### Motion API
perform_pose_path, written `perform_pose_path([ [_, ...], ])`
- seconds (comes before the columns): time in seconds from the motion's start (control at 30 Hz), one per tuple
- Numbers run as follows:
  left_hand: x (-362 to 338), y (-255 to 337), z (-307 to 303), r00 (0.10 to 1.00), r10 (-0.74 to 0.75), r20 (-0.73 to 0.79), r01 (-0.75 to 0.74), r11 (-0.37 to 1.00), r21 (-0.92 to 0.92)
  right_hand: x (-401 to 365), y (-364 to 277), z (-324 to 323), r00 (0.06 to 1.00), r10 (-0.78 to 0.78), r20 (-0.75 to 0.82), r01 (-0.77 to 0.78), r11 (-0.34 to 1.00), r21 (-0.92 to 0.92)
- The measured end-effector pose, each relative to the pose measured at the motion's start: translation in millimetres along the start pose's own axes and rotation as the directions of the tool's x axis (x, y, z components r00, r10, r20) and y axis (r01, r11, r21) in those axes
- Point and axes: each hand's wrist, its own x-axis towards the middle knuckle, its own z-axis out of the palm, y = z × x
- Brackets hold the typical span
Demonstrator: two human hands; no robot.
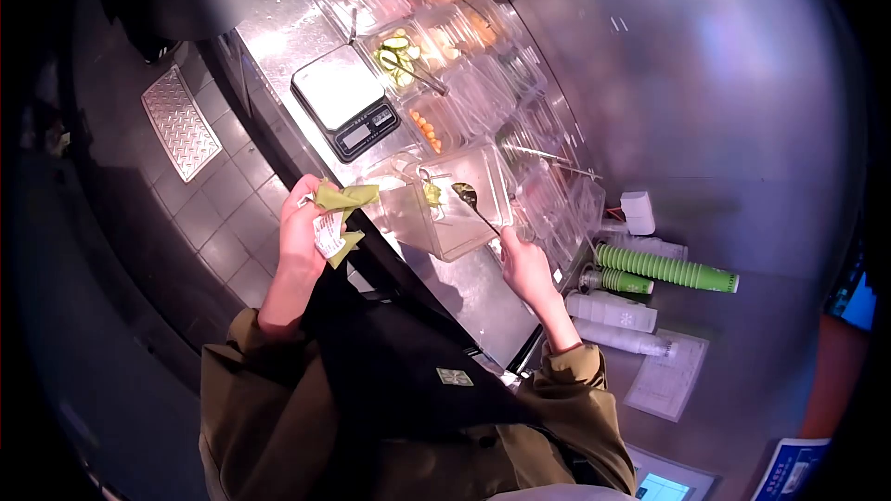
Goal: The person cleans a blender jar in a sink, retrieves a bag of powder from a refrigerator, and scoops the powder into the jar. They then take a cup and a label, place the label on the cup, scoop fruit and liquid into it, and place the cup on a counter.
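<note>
Fingers of my left hand are wrapped round a crumpled yellow-green packet that carries a white printed label, beside the counter's front edge. My right hand grips the thin handle of a spoon. The spoon's dark bowl lies over a large clear square tub. Inside the tub, near its left side, is a small yellow-green piece. A black kitchen scale with a pale, bare-looking plate sits behind the tub.
Clear food bins line the counter, with sliced cucumber and orange balls among them. Tongs rest across some bins. Stacked green cups lie at the right. A tiled floor with a metal plate is at left.
</note>
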Motion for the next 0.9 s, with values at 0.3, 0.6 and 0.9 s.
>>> perform_pose_path([
  [0.3,14.3,5.4,-10.1,0.997,-0.054,0.051,0.054,0.999,0.008,1.1,-12.6,-11.9,0.995,0.091,0.049,-0.090,0.995,-0.036],
  [0.6,3.4,1.1,-31.2,0.999,-0.039,0.005,0.039,0.999,0.025,6.4,-17.0,-11.8,0.999,0.037,0.011,-0.036,0.999,-0.008],
  [0.9,-64.9,-15.5,-51.3,0.992,0.109,-0.056,-0.112,0.992,-0.051,14.7,-4.1,-3.4,0.999,-0.034,-0.017,0.034,0.998,0.049],
])
